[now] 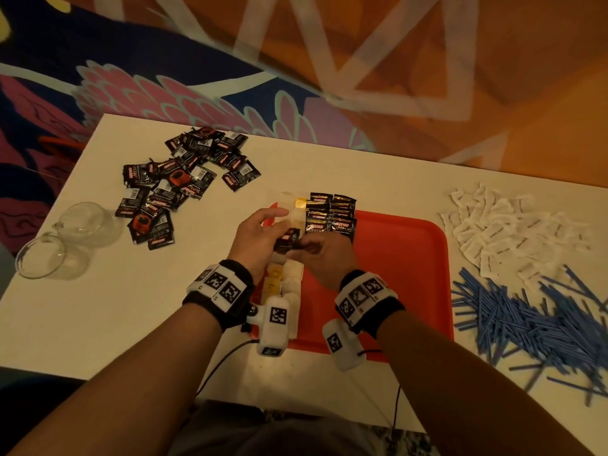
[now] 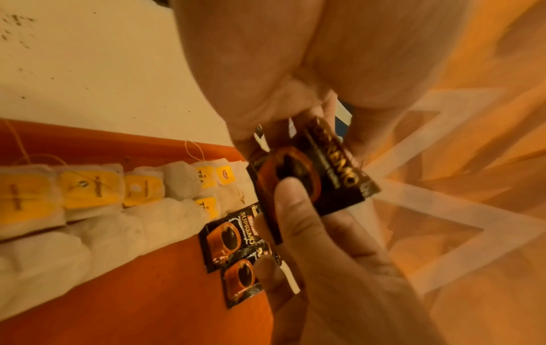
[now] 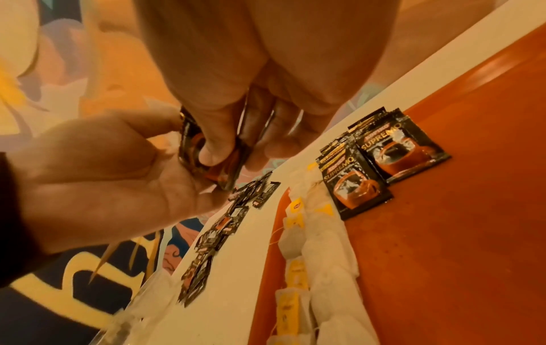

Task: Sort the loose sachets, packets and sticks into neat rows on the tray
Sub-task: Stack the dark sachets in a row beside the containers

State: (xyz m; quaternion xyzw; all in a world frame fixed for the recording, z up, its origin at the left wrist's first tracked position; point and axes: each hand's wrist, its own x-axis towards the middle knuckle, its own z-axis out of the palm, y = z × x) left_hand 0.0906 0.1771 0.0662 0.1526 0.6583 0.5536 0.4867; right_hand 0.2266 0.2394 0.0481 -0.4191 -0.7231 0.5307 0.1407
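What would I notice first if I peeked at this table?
Probably the bright red tray in the middle, where both hands hold black coffee sachets above rows of tea bags. To its right sprawls a messy heap of blue sticks.

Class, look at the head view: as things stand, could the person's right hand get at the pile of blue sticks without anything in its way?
Probably yes. The blue sticks lie on the table right of the tray, nothing between. But the right hand and left hand now both hold coffee sachets.
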